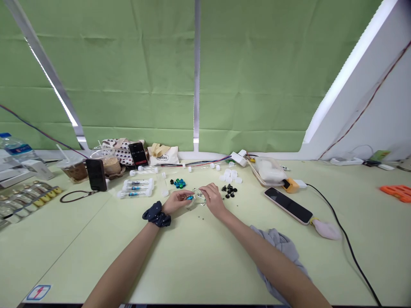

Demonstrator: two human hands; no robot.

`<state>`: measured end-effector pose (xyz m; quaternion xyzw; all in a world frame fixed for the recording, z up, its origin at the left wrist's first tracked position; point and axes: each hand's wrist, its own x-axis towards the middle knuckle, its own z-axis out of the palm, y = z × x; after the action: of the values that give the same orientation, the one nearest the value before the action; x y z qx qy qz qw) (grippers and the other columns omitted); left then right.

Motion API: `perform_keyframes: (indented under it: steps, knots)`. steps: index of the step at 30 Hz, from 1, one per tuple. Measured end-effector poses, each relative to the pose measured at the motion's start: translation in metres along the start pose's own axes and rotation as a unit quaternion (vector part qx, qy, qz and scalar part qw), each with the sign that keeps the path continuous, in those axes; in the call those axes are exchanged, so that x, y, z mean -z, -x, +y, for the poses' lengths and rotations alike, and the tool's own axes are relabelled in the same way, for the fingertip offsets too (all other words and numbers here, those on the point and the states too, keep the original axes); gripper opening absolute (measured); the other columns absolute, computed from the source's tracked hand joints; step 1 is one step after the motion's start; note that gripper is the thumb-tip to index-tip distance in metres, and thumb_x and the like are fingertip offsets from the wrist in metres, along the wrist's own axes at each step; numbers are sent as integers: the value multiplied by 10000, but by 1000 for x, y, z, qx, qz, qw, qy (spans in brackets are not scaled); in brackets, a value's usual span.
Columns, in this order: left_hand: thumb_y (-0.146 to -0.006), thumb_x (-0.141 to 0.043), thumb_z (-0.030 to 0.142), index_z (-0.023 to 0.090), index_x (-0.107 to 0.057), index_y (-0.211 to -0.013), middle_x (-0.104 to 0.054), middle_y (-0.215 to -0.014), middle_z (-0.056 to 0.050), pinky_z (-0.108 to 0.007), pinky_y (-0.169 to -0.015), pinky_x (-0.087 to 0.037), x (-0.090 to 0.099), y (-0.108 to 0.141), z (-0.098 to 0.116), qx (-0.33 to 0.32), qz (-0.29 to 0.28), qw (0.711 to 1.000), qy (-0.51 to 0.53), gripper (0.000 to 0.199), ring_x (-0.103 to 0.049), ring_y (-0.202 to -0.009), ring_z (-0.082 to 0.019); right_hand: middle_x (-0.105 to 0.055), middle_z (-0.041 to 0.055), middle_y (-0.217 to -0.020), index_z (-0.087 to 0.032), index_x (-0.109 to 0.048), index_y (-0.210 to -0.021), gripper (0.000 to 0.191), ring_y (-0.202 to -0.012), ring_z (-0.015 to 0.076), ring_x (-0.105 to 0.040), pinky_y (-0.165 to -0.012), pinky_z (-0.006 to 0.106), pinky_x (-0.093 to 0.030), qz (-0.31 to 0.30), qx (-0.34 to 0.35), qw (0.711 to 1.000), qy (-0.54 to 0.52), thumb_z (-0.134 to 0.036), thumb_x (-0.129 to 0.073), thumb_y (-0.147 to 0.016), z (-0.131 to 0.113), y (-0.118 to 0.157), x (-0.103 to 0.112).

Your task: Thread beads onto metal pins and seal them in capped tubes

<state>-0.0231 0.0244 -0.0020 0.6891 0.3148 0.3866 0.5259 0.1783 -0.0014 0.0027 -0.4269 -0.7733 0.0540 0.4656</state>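
Note:
My left hand (175, 202), with a dark dotted scrunchie (157, 214) round its wrist, pinches a small shiny blue piece (190, 197). Opposite it, the fingers of my right hand (213, 199) are pinched together at a cluster of thin, shiny wire-like parts (199, 197). What exactly the right fingertips grip is too small to make out. Just behind the left hand lies a group of blue and green pieces (180, 183). Small black stoppers (230, 190) lie to the right of my right hand, with white caps (229, 175) behind them.
Clear tubes (136, 188) with blue contents lie left of my hands. Two drink cups (74, 167) and an upright phone (96, 174) stand farther left. On the right are a flat phone (289, 205), a black cable (345, 235), a plastic-wrapped tray (268, 171) and orange scissors (396, 192).

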Motion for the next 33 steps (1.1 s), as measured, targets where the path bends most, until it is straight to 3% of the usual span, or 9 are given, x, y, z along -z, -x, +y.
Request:
perform_keyframes:
  steps: [6,12,17,20,23,33]
  knots:
    - [-690,-700,328,151,-662,-1031,-576,-908,-72,-244,-590,-444,-10,0,4,-6,-47,999,-3,387,-530,-697,-129,-578,45,-824,-207,-568,-1005,173,-827,169,-535,-763,307,-432,62,3,994,-95,-230,-448,-883,-1,-2,2]
    - [-735,-644,391,142,-667,-927,-586,-766,-53,-201,-419,-349,-14,0,-1,37,-8,999,2,315,-512,-505,-92,-572,32,-836,-212,-554,-1006,181,-806,155,-568,-764,289,-437,54,-33,989,-136,-280,-524,-842,-5,-2,2]
    - [-721,-663,383,140,-657,-862,-607,-737,-41,-212,-456,-368,-12,-2,1,32,64,996,59,281,-528,-508,-92,-592,8,-827,-211,-484,-1103,248,-807,143,-553,-799,306,-400,-18,-88,988,-124,-299,-473,-872,-2,-1,0]
    - [-701,-685,378,136,-661,-862,-625,-771,-47,-230,-520,-407,-5,-3,-2,27,134,984,115,291,-540,-544,-92,-559,33,-931,-212,-566,-940,141,-927,175,-502,-823,337,-352,-105,-84,991,-11,-293,-556,-825,5,2,-4]
    - [-687,-698,378,140,-659,-889,-636,-852,-60,-227,-530,-409,2,-5,-7,18,178,970,164,314,-559,-585,-96,-509,49,-967,-198,-589,-822,104,-999,209,-437,-803,346,-318,-181,-79,975,98,-281,-629,-773,10,7,-11]
    - [-672,-715,360,138,-663,-891,-649,-836,-59,-262,-596,-449,1,-5,-11,31,184,961,202,316,-568,-586,-100,-491,74,-961,-170,-524,-840,43,-969,223,-415,-761,341,-298,-241,-23,951,194,-155,-487,-854,5,9,-20]
